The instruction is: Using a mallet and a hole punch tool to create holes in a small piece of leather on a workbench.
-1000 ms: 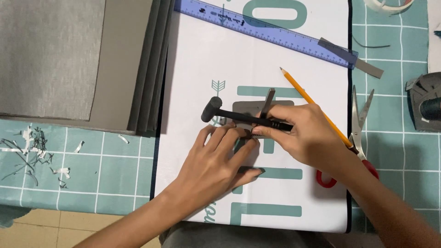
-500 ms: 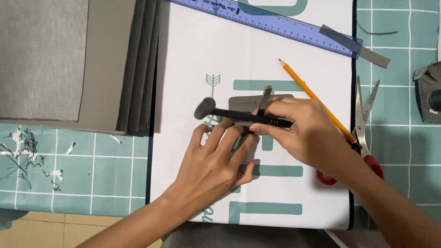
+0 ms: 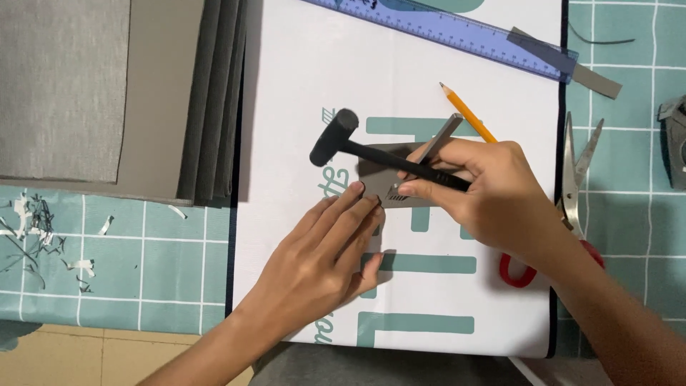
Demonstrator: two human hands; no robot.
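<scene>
Two hands (image 3: pixel 314 264) over white printed sheet (image 3: pixel 300 86), teal mat (image 3: pixel 629 236).

Two bare forearms are seen, with no sleeves, gloves, rings or wristbands worn. The left hand (image 3: pixel 321 268) and right hand (image 3: pixel 493 193) are uncovered, with short, unpainted nails.

It looked like a home craft bench: a teal gridded cutting mat (image 3: pixel 629 236) covered the table, with a translucent blue plastic ruler (image 3: pixel 443 32), a yellow wooden pencil (image 3: pixel 468 113), red-handled steel scissors (image 3: pixel 572 186), a stack of grey fabric-covered boards (image 3: pixel 121 93) and scattered grey offcut shavings (image 3: pixel 36 236)
</scene>
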